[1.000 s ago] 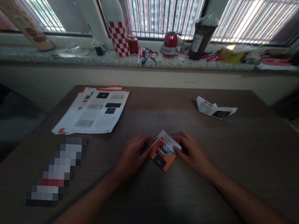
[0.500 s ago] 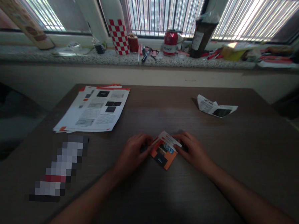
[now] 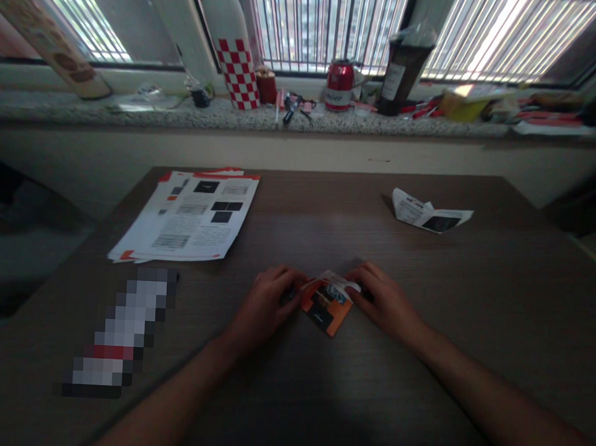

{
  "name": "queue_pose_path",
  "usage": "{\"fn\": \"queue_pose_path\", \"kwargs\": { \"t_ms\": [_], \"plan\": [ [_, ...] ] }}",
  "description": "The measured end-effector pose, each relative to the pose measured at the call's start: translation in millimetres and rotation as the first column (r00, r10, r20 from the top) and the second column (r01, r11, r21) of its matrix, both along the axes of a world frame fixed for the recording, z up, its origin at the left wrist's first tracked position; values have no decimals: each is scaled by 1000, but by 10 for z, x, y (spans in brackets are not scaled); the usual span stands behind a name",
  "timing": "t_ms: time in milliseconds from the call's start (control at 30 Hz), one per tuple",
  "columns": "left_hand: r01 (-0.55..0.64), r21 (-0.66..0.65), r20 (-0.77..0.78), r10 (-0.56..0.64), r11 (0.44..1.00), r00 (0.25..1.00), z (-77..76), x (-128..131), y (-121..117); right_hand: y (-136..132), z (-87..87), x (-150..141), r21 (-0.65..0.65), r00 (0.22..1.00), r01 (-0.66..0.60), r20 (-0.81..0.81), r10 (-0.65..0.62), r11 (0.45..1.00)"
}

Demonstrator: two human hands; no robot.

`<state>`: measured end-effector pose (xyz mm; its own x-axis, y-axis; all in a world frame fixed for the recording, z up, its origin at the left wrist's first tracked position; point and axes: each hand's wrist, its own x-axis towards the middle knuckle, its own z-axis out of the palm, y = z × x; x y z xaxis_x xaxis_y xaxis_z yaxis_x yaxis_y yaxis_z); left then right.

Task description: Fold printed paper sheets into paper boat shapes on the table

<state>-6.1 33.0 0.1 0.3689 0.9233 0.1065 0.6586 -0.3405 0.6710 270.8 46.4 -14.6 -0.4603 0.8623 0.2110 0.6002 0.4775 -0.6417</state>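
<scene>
A small folded orange printed sheet (image 3: 328, 303) lies on the dark wooden table (image 3: 319, 397) between both hands. My left hand (image 3: 263, 308) pinches its left edge with curled fingers. My right hand (image 3: 384, 302) pinches the right edge, where a white flap is bent over the top. Both forearms reach in from the bottom of the view.
A stack of printed leaflets (image 3: 191, 216) lies at the table's far left. A folded paper shape (image 3: 431, 214) sits at the far right. A blurred-out object (image 3: 122, 330) lies left of my hands. The windowsill behind holds a red can (image 3: 339, 87), a checked bottle (image 3: 238, 63), a dark bottle (image 3: 402, 72) and clutter.
The white flap on the folded sheet has been pressed lower and flatter. Both hands stayed in place on its edges.
</scene>
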Motion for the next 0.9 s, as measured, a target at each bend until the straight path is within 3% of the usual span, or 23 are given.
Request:
{"fn": "queue_pose_path", "kwargs": {
  "t_ms": [633, 900],
  "plan": [
    [59, 77, 16, -61, 995, 998, -55, 0, -13, 4, -9, 20, 57, 995, -102, 18, 101, 993],
    [98, 152, -83, -86, 984, 993, -81, 2, -13, -24, 96, 126, 93, 953, -285, 130, 272, 954]
  ]
}}
